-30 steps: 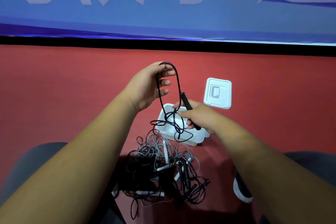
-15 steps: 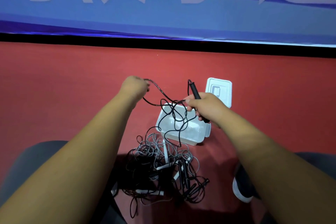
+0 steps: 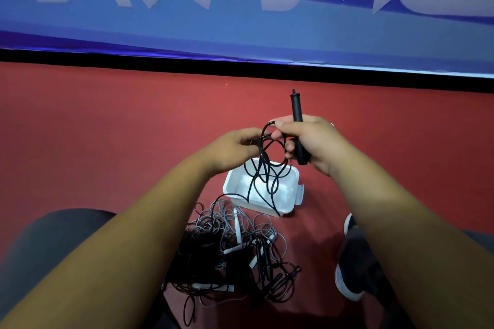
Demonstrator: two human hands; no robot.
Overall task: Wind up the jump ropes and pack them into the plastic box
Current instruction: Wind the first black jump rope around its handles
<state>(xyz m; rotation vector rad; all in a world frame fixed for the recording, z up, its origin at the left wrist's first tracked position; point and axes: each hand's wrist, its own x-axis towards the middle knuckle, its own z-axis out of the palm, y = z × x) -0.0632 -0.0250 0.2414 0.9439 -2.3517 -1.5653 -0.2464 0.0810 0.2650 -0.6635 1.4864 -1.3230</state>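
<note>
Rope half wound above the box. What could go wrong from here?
1. The black jump rope cord hangs in loose, uneven loops between the left hand and the right hand, which grips its black stick handle; coils could slip.
2. Its tail drops toward the tangled pile of grey and black ropes and may snag, tugging the white plastic box.

Dim, even light; the red floor is brightest mid-frame and darkens toward its side edges. Shadow pools under the rope pile. Wide-angle bowing; near forearms soft.
</note>
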